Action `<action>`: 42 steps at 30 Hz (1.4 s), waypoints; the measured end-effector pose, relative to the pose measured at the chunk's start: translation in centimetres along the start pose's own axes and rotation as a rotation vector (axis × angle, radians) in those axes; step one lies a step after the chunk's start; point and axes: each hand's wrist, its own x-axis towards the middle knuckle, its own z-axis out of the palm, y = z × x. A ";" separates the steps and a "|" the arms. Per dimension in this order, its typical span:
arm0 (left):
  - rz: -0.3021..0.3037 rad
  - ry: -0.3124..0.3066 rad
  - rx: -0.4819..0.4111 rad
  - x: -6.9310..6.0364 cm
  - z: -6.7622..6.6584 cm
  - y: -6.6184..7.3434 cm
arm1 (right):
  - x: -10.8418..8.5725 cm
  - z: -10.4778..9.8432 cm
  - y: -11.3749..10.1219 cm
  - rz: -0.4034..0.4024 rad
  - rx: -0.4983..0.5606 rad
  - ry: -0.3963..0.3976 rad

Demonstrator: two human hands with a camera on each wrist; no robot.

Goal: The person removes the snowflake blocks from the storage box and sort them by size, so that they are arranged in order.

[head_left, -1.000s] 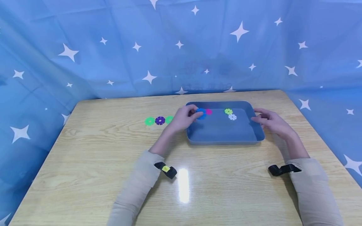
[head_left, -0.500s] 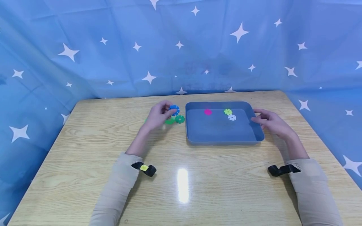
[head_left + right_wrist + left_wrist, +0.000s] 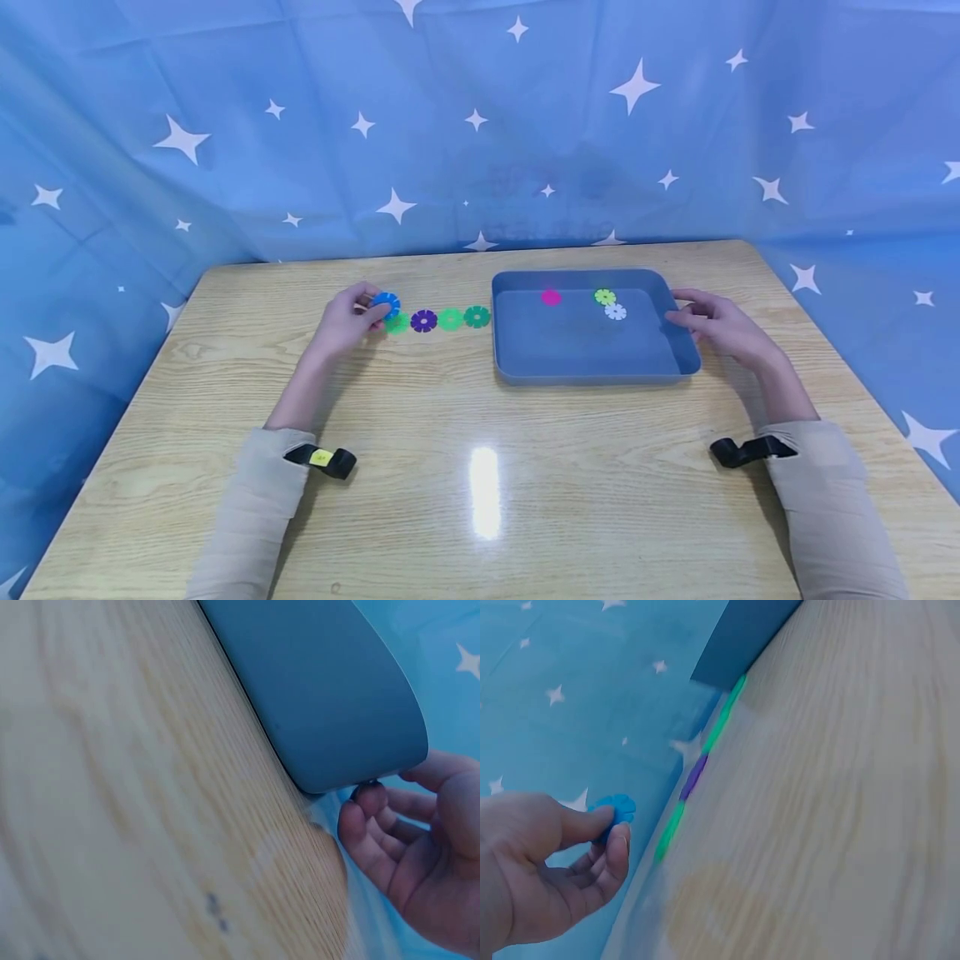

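Note:
My left hand (image 3: 345, 323) pinches a blue snowflake disc (image 3: 387, 303) between thumb and fingers, held above the left end of a row of discs on the table. In the left wrist view the blue disc (image 3: 615, 812) stands up from the fingertips. The row runs rightward: a pink piece partly hidden by the hand, a light green disc (image 3: 397, 323), a purple disc (image 3: 423, 321), a green disc (image 3: 450, 319) and a darker green disc (image 3: 477, 317). My right hand (image 3: 716, 323) grips the right wall of a blue-grey tray (image 3: 592, 379), thumb over the rim, fingers outside.
Inside the tray lie a pink disc (image 3: 551, 297), a yellow-green disc (image 3: 605, 297) and a white disc (image 3: 616, 312), the last two touching. The wooden table (image 3: 420, 483) ends at a blue star-patterned curtain (image 3: 300, 167) behind. Each wrist carries a black strap mount.
My left hand has carried the blue disc from over the tray leftward, past the row, to its left end. The right hand and tray have stayed put.

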 end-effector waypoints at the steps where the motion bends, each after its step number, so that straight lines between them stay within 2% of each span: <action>1: -0.023 0.002 0.004 -0.1 -0.4 -0.4 | 0.0 0.0 0.0 0.002 0.000 -0.001; 6: -0.107 0.014 0.017 -0.5 -1.7 -1.6 | -0.2 -0.2 0.1 0.004 -0.023 -0.003; 11: -0.133 0.029 0.066 -0.6 -2.0 -1.8 | -0.1 -0.3 0.3 0.000 -0.033 -0.004; 17: -0.144 0.022 0.104 -0.7 -1.7 -1.6 | -0.2 -0.1 0.3 -0.001 -0.025 -0.002; 25: -0.151 0.025 0.206 -1.0 -1.6 -1.5 | -0.3 0.1 0.0 -0.007 -0.027 0.004; 42: -0.156 0.020 0.232 -1.2 -1.8 -1.2 | -0.7 0.2 0.0 -0.021 -0.037 0.016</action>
